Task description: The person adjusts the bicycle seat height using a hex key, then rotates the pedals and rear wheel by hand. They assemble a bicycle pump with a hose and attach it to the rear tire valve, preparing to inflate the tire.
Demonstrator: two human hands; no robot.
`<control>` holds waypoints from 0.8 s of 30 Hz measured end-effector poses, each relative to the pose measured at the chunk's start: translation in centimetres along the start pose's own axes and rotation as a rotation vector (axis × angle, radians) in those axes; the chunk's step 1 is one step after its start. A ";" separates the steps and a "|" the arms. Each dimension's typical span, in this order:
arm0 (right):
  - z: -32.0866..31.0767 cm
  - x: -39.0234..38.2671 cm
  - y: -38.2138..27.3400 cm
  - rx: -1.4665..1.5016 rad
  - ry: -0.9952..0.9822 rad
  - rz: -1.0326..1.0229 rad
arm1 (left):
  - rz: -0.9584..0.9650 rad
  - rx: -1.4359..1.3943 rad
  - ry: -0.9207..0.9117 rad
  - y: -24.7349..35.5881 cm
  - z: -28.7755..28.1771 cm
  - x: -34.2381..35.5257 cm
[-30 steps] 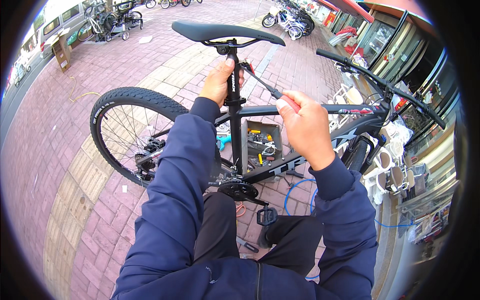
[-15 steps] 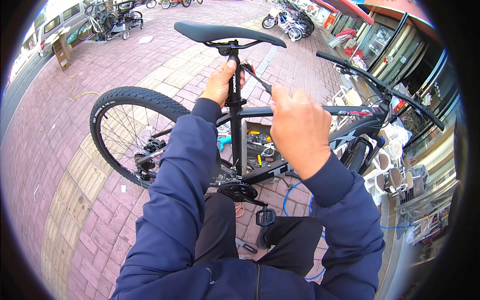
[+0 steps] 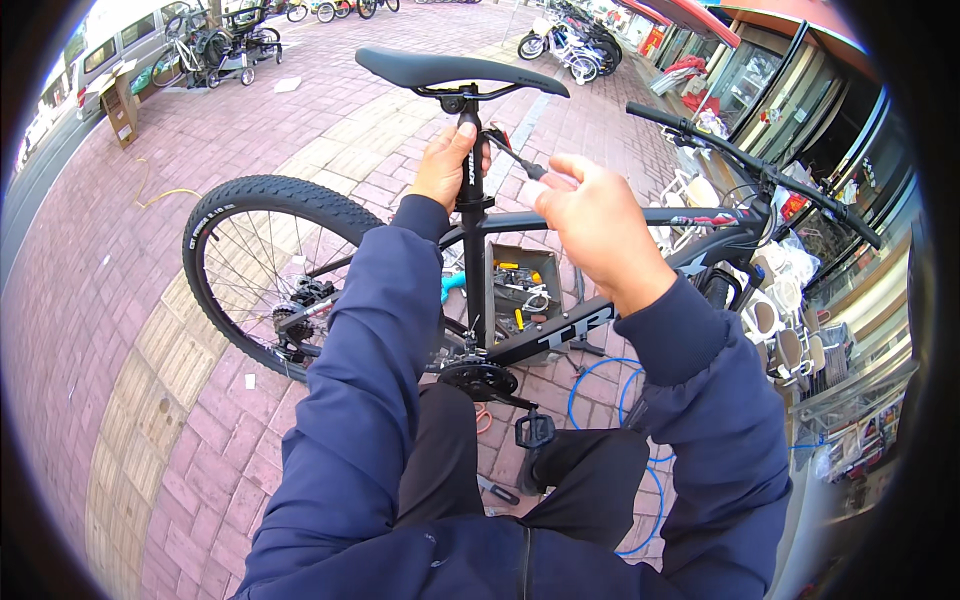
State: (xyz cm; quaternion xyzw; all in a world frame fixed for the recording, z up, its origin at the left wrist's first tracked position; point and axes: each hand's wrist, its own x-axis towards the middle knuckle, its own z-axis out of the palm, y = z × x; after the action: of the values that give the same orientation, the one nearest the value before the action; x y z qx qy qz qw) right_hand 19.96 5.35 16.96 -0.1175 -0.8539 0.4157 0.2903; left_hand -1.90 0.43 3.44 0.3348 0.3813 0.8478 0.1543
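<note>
My left hand (image 3: 443,168) is closed round the black seat post (image 3: 470,160) of a bicycle, just under its dark saddle (image 3: 455,70). Beside that post, a small red and black piece (image 3: 497,136), perhaps a reflector, shows by my left fingertips. A screwdriver (image 3: 522,160) slants from this piece down to my right hand (image 3: 600,225). My right thumb and fingers pinch the end of its dark handle, with the other fingers loosely bent. The bicycle's black frame (image 3: 610,219) stands across in front of me, rear wheel (image 3: 215,285) to the left, handlebar (image 3: 745,160) to the right.
An open toolbox (image 3: 548,258) with yellow-handled tools sits on the paving behind the frame. A pedal (image 3: 535,430) juts toward my knees. Blue hose (image 3: 572,400) coils on the ground at right. White child seats or baskets (image 3: 765,318) pile up beside the shopfront.
My right hand has drawn slightly down, and its fingers have loosened from a fist to a pinch, baring more of the screwdriver. My left hand keeps its grip. The view has shifted slightly.
</note>
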 end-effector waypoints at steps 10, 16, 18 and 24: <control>-1.3 0.3 -0.8 -0.639 -0.209 -0.285 | 0.030 -0.035 0.047 -0.1 0.9 -0.5; -0.9 0.2 -1.0 -0.559 -0.113 -0.452 | 0.029 -0.007 0.047 0.0 0.7 -0.2; -1.5 -0.2 -1.0 -1.124 -0.148 -0.634 | 0.038 0.005 0.045 -0.1 0.6 0.0; -1.4 1.1 -1.2 -0.846 -0.163 -0.480 | 0.049 0.026 0.056 -0.2 0.7 -0.1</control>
State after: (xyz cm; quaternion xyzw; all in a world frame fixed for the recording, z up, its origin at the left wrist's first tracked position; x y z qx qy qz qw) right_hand 19.98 5.99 19.01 0.0079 -0.9707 -0.0383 0.2369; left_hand -1.31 0.85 3.58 0.3220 0.3884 0.8552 0.1184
